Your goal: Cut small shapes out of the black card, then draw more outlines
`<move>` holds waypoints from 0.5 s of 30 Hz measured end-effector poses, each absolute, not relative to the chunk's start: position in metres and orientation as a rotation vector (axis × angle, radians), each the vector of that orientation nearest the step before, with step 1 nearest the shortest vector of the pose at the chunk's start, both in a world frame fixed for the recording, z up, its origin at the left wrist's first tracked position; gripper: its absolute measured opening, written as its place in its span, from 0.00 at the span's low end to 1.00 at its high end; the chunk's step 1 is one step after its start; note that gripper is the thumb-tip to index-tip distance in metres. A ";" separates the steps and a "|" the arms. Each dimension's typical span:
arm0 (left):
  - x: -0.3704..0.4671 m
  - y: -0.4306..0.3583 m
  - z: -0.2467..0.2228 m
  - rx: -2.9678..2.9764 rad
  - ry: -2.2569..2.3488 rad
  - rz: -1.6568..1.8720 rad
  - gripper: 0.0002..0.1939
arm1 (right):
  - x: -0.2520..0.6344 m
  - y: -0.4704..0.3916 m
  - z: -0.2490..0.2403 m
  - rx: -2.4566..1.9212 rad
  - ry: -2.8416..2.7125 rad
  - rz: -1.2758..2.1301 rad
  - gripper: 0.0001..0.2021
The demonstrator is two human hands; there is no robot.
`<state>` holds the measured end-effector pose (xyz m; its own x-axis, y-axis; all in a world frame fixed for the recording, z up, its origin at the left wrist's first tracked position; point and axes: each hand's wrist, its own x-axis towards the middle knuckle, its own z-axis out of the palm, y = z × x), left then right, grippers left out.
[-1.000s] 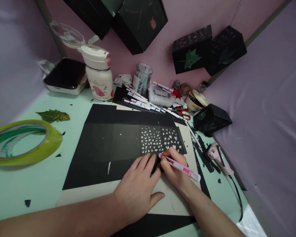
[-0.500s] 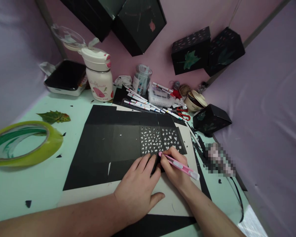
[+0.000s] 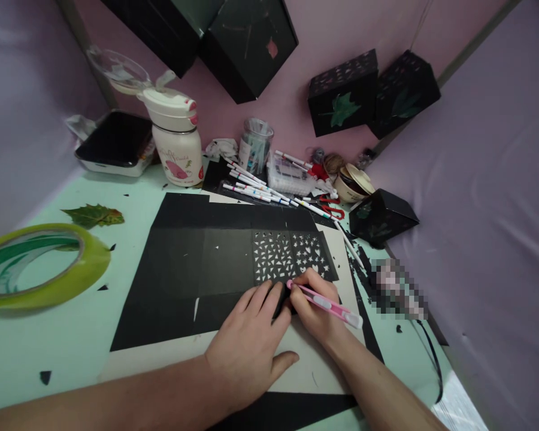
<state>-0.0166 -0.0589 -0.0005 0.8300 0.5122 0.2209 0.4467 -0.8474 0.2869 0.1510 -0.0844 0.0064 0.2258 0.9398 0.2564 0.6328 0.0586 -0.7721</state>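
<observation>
As our spread left hand (image 3: 249,336) stays on black card (image 3: 206,266), our right hand (image 3: 318,318) grips a pink tool (image 3: 327,304), work unshifted.

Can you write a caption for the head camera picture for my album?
Left hand resting on black card dotted with cut-out triangles and stars, right hand gripping a pink pen-shaped tool.

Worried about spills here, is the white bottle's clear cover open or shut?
Open: the clear cover juts sideways from the white bottle, not closed over its lid.
</observation>
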 end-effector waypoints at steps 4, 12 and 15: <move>-0.017 -0.059 -0.001 2.795 0.746 0.431 0.33 | 0.149 -0.083 0.010 -1.691 -1.450 0.434 0.07; -0.016 -0.060 -0.002 2.804 0.747 0.453 0.33 | 0.151 -0.084 0.006 -1.706 -1.471 0.425 0.06; -0.017 -0.059 -0.001 2.793 0.743 0.437 0.33 | 0.151 -0.085 0.004 -1.688 -1.485 0.433 0.07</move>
